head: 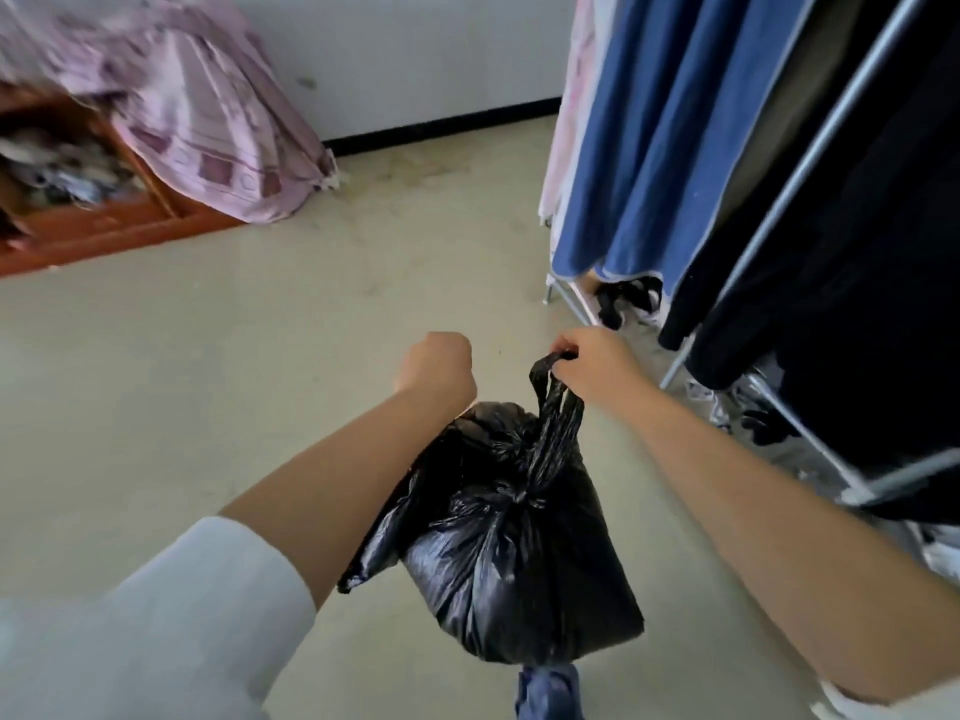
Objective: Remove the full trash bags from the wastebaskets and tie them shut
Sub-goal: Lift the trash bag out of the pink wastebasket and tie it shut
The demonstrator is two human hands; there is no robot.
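The bag point(519, 537), black and full, hangs above the floor point(208, 381) between the forearms, its neck already gathered into a knot from which the handle loops rise up and right to the right hand point(592, 366), whose fingers are curled tight round the loops. The left hand point(436, 366) is nearer the bag's far shoulder, with fingers folded in a fist and wrist bent forward; whether it pinches any plastic cannot be told. A clothes rack point(779, 200) stands just right.
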